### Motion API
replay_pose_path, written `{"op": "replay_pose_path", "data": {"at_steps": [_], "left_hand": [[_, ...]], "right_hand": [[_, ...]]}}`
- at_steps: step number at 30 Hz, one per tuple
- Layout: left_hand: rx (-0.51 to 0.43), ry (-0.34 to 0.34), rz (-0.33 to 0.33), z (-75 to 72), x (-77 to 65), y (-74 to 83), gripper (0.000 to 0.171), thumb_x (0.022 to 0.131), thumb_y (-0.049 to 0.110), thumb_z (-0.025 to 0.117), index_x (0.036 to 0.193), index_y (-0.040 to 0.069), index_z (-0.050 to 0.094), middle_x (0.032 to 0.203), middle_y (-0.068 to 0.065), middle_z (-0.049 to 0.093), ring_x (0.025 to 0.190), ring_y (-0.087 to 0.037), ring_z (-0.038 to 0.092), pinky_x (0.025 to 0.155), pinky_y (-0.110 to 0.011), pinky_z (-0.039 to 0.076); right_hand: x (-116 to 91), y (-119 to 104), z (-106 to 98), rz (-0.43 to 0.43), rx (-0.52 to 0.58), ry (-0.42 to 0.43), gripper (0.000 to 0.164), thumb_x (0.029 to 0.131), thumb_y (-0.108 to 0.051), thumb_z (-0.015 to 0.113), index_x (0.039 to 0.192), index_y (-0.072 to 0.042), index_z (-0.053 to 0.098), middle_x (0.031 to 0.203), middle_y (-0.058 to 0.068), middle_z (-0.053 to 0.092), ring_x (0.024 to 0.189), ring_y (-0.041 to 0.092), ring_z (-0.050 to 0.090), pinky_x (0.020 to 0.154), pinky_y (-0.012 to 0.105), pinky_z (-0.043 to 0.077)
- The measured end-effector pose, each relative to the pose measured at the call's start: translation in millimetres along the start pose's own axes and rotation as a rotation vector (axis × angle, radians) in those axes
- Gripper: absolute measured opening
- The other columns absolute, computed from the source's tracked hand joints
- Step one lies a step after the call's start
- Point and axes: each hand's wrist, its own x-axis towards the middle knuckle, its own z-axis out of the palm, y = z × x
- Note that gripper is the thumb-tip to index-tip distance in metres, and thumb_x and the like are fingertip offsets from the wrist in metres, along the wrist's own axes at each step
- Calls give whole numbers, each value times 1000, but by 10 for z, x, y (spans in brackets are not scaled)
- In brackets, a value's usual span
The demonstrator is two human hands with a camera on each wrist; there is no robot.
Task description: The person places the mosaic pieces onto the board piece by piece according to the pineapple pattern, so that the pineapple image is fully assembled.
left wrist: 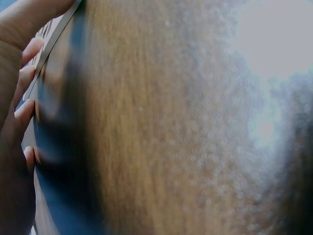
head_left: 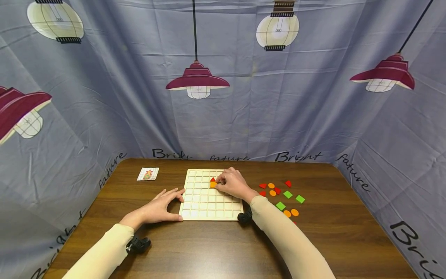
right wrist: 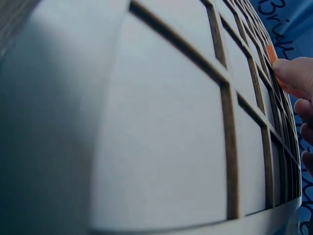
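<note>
A pale wooden grid board [head_left: 198,202] lies flat on the table. On its upper part, a red triangle [head_left: 212,179] sits just above an orange square [head_left: 213,185]. My right hand [head_left: 234,183] reaches over the board, thumb and forefinger pinching at the right edge of that square. The right wrist view shows the thumb against an orange piece [right wrist: 271,53], with the other fingers curled. At the board's left side, my left hand [head_left: 156,208] rests with spread fingers touching the edge, its thumb by the near left corner. The left wrist view catches only part of this hand [left wrist: 14,73].
Right of the board lie loose red triangles [head_left: 288,183], orange discs [head_left: 294,212] and green squares [head_left: 300,199], some close to my right sleeve. A small card with a gridded, pineapple-like picture [head_left: 148,174] lies at the back left. Blue printed curtains [head_left: 216,128] surround the brown table [head_left: 195,248].
</note>
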Motion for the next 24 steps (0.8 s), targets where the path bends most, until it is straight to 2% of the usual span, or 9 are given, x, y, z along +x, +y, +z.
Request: {"op": "replay_pose_path", "data": {"at_steps": [5, 9, 11, 14, 16, 24], "left_hand": [[-9, 1, 7, -5, -3, -1, 50, 83, 50, 82, 116, 21, 56, 163, -12, 36, 152, -40, 24, 121, -64, 3], [-10, 2, 10, -2, -5, -6, 50, 83, 50, 82, 116, 21, 56, 163, -12, 36, 152, -40, 24, 121, -64, 3], [-9, 3, 10, 1, -5, -7, 50, 83, 50, 82, 116, 21, 56, 163, -11, 36, 152, -40, 24, 121, -64, 3], [-11, 4, 10, 5, -3, -11, 51, 83, 51, 82, 116, 22, 56, 163, -11, 37, 152, -40, 24, 121, -64, 4], [-9, 4, 10, 7, 0, -9, 51, 83, 51, 82, 116, 22, 56, 162, -11, 37, 152, -40, 24, 121, -64, 4], [-2, 3, 12, 8, -1, -4, 50, 83, 51, 82, 115, 22, 56, 162, -11, 37, 152, -40, 25, 121, -64, 4]], "right_hand": [[3, -1, 16, -1, 6, 12, 12, 92, -38, 77, 101, -29, 79, 85, -18, 58, 95, 10, 47, 92, 37, 40], [4, -7, 25, 3, 14, 13, 13, 92, -39, 78, 101, -29, 80, 84, -18, 57, 95, 10, 47, 108, 50, 37], [3, -10, 26, -3, 13, 16, 14, 91, -38, 78, 101, -29, 80, 83, -17, 57, 93, 10, 47, 107, 52, 38], [-2, -12, 26, -14, 2, 24, 14, 91, -37, 79, 102, -28, 81, 82, -17, 56, 90, 10, 46, 100, 47, 41], [-9, -12, 24, -21, 3, 33, 15, 91, -37, 79, 102, -27, 81, 82, -17, 56, 88, 10, 45, 89, 42, 41], [-14, 3, 48, 3, 5, 41, 14, 91, -40, 78, 101, -29, 81, 83, -18, 56, 89, 8, 46, 81, 31, 41]]}}
